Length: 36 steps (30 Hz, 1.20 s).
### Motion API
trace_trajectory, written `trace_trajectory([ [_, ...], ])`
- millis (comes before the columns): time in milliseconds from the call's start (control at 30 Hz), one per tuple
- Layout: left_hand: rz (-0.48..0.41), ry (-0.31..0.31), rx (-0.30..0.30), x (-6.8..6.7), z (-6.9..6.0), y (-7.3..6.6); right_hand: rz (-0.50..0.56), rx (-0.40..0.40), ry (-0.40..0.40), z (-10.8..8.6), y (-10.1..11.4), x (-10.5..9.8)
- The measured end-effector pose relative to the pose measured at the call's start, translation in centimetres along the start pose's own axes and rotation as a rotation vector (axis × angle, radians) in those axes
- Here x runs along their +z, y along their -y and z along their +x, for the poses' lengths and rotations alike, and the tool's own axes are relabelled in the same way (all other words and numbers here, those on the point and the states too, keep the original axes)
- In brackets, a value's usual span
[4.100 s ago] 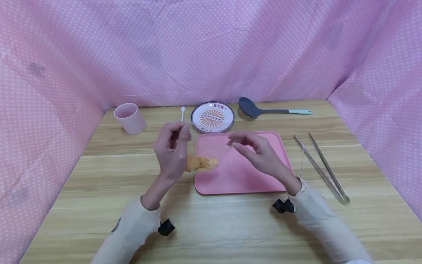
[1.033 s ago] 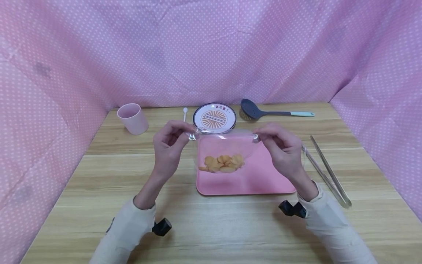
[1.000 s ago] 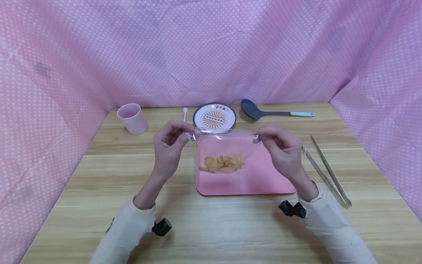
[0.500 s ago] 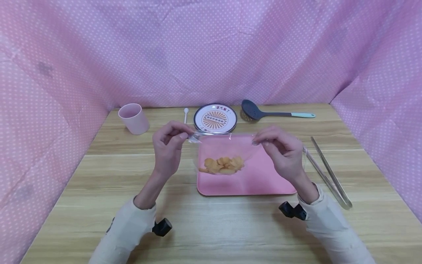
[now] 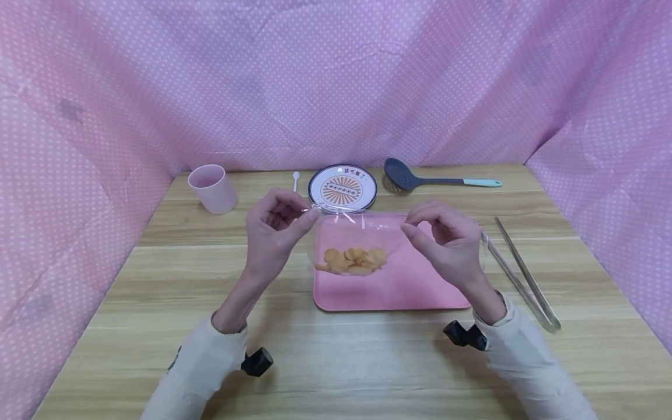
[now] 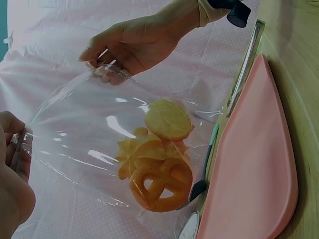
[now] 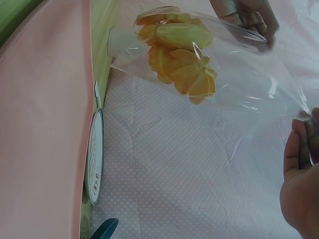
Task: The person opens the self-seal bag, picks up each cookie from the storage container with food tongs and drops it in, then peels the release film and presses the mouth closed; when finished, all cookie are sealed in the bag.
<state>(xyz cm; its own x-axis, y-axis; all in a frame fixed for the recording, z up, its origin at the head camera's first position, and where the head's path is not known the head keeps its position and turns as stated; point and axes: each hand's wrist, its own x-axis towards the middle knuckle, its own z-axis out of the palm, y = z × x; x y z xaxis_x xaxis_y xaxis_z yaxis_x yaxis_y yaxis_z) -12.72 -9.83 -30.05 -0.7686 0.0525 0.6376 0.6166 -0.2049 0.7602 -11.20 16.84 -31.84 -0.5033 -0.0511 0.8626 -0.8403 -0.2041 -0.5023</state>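
Note:
A clear plastic bag hangs between my two hands above the pink tray. Several golden biscuits lie in its bottom; one in the left wrist view is a pretzel-shaped biscuit. My left hand pinches one top corner of the bag between thumb and fingers. The opposite top corner is pinched by my right hand. Between them the bag's mouth edge is stretched; whether it is unsealed I cannot tell.
A pink cup stands at the back left. Behind the tray are a small white spoon, a patterned plate and a dark slotted ladle. Metal tongs lie to the right. Pink cloth walls the table's back and sides.
Since the oldest frame my right hand has moved right and the bag is spread wider above the tray. In the last half second my left thumb has shifted right along the bag's top edge.

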Motion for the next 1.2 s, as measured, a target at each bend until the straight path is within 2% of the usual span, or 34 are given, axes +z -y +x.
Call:
trace_trajectory([
  [300,0.032,0.041,0.008,-0.3,0.2,-0.1,-0.077,0.019,0.036,0.1,0.1,-0.2],
  [567,0.013,0.070,0.008,-0.4,0.4,-0.2,-0.026,0.054,0.066,0.0,0.1,-0.5],
  [900,0.087,0.092,0.068,0.1,0.6,-0.1,-0.124,0.107,0.106,-0.1,0.2,-1.3],
  [1033,0.134,0.128,0.100,0.5,0.8,-0.1,-0.226,0.117,0.144,0.1,0.1,-1.6],
  [1200,0.175,0.179,0.142,1.1,1.1,-0.4,-0.495,0.109,0.283,0.7,-0.1,-1.7],
])
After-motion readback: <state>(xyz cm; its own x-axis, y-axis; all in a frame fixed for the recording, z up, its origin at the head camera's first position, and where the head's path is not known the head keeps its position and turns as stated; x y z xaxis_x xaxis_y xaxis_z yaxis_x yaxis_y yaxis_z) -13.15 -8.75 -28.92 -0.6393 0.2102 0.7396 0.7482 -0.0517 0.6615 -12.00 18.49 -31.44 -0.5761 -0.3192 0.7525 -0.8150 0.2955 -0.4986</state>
